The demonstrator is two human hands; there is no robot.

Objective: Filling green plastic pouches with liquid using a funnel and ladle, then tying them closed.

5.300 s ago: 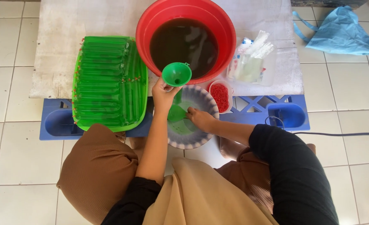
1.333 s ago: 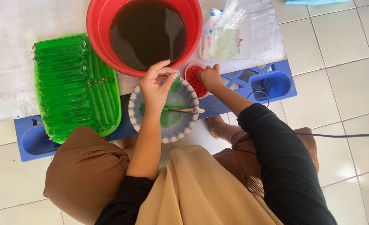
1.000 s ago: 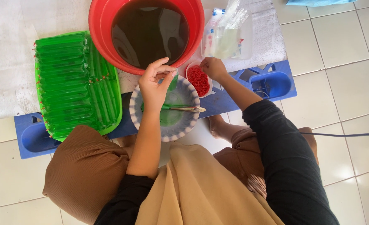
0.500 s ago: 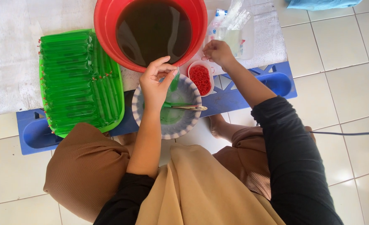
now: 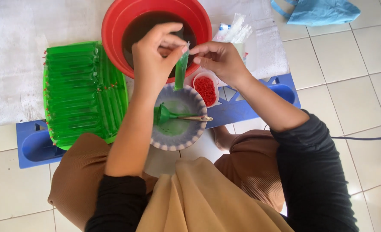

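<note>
Overhead view of a seated person filling narrow plastic pouches with green liquid. The left hand [image 5: 154,60] pinches the top of a slim green-filled pouch [image 5: 181,72] between thumb and fingers, and the right hand [image 5: 219,60] closes its fingertips on the same neck from the other side; the pouch hangs upright between them, above the near rim of the red basin [image 5: 113,25] and over the patterned bowl [image 5: 186,137]. In the bowl lie a green funnel [image 5: 164,114] on its side and a metal spoon [image 5: 195,118], both released. A small tub of red rubber bands [image 5: 206,89] stands just beside the bowl. To the left, a green tray [image 5: 119,92] holds many finished pouches [image 5: 74,92] in rows, which suggests much of the work is done; the neck of the held pouch appears not yet tied, and dark liquid remains in the basin. A bundle of empty clear pouches [image 5: 235,31] lies beyond.
</note>
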